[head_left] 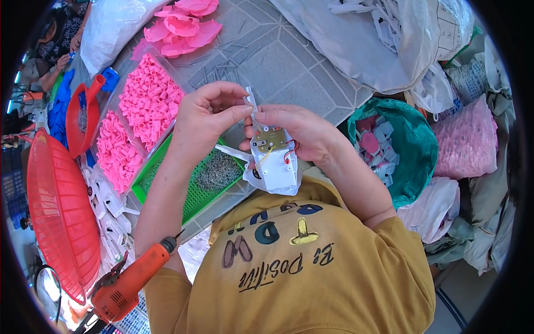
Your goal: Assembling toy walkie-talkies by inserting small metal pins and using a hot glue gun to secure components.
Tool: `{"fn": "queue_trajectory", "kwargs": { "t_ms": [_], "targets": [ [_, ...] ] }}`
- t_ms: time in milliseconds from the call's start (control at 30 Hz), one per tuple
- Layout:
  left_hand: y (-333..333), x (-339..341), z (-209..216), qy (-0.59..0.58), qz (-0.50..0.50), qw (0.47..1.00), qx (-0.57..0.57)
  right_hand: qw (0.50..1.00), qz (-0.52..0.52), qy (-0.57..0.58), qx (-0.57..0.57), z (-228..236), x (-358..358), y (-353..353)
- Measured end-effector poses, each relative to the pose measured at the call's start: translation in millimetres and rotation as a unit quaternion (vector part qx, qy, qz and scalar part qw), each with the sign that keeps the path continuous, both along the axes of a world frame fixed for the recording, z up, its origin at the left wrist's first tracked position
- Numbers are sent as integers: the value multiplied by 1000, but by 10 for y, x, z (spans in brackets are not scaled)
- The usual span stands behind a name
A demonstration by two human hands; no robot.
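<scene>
In front of my chest is a white plastic housing point(280, 176) with a small circuit board point(269, 139), a yellow wire and red wires. My right hand point(303, 129) grips its upper right side, thumb toward the top. My left hand point(211, 111) is closed, thumb and forefinger pinching a narrow white plastic piece point(250, 97) at the housing's upper end. Whether that piece is joined to the housing, I cannot tell. A white arm-like part point(231, 152) sticks out at the housing's left. Some of my fingers are hidden behind these parts.
Left are a divided box of pink parts point(149, 100), a green tray point(194, 195) of screws and an orange power screwdriver point(130, 284) near my left forearm. Pink shells point(183, 28) and loose metal pins lie farther off. A green-lined bin point(414, 167) stands right. Another person's hand shows far left.
</scene>
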State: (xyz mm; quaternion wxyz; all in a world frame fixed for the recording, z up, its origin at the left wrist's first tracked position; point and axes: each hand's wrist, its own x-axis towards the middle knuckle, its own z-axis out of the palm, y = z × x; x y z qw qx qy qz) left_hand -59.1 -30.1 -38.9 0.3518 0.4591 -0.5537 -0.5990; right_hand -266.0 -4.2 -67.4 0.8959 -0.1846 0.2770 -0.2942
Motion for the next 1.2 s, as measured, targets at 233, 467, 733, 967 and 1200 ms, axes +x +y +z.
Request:
{"fn": "queue_trajectory", "kwargs": {
  "t_ms": [233,467,733,967,1200],
  "targets": [
    [-4,-1,-42,-1,12,1000,-5,1000,5,-25,-3,-55,0,-1],
    [-7,-2,-91,18,6,1000,-4,1000,-1,-14,7,9,10,15],
    [75,13,76,-75,56,995,-21,1000,-1,-26,8,-44,27,30],
    [654,1440,508,83,-48,988,-125,999,-14,-28,38,-75,19,4],
    [1880,2297,493,12,-26,940,-339,999,-22,-34,12,-169,28,-34]
  ]
}}
